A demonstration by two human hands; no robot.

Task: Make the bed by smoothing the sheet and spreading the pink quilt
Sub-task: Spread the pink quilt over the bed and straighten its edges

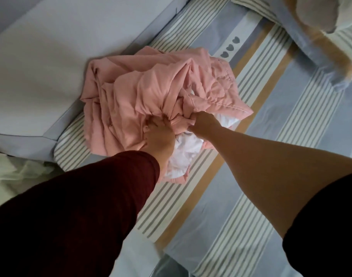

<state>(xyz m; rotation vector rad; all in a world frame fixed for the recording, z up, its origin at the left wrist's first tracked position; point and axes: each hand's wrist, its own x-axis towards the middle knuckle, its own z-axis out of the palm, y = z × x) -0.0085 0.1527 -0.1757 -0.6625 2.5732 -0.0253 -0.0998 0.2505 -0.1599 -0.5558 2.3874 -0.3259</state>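
Observation:
The pink quilt (143, 92) lies bunched in a crumpled heap on the striped sheet (291, 136), close to the padded bed wall. Its white underside shows at the near edge. My left hand (159, 136), in a dark red sleeve, grips a gathered fold of the quilt. My right hand (203, 122), with a bare forearm, is closed on the pink fabric right beside it. The sheet is grey-blue with white, grey and tan stripes and a row of small hearts, and it lies fairly flat around the heap.
A grey padded wall (41, 66) runs along the left side of the bed. A striped pillow (303, 31) with a pale plush toy (331, 13) on it lies at the top right. Pale green fabric (11, 172) shows at the left edge.

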